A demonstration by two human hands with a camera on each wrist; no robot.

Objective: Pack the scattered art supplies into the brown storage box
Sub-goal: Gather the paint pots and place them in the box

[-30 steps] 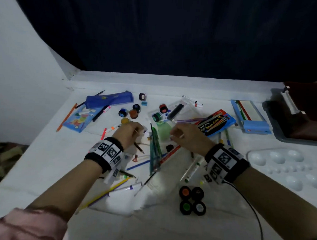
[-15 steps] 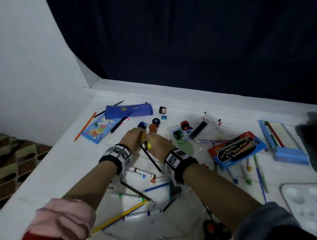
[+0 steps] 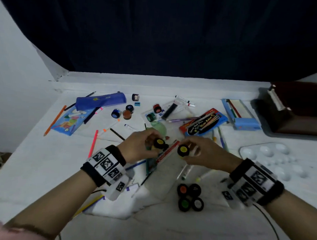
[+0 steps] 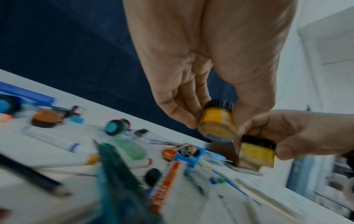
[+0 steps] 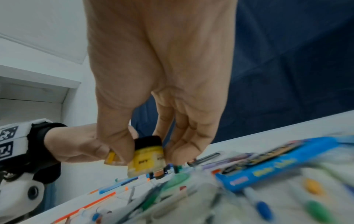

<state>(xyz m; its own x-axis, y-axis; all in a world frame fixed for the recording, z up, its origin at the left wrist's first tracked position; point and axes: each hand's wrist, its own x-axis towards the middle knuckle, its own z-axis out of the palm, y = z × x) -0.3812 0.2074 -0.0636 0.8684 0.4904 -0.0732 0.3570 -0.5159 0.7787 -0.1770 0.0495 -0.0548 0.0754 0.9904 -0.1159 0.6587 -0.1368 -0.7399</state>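
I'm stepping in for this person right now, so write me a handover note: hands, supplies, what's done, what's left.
Left hand pinches an orange-yellow paint jar, held above the table.
Right hand pinches a lemon-yellow paint jar beside it.
Brown storage box sits far right; its inside isn't visible.
Still scattered: four paint jars near you, blue pencil pouch, coloured pencil pack, white palette, markers, pencils.
Done: nothing visibly packed. Left: everything, starting with both jars.

The left hand (image 3: 138, 146) and the right hand (image 3: 206, 156) are raised close together (fingers and thumbs curled), forearms reaching forward.
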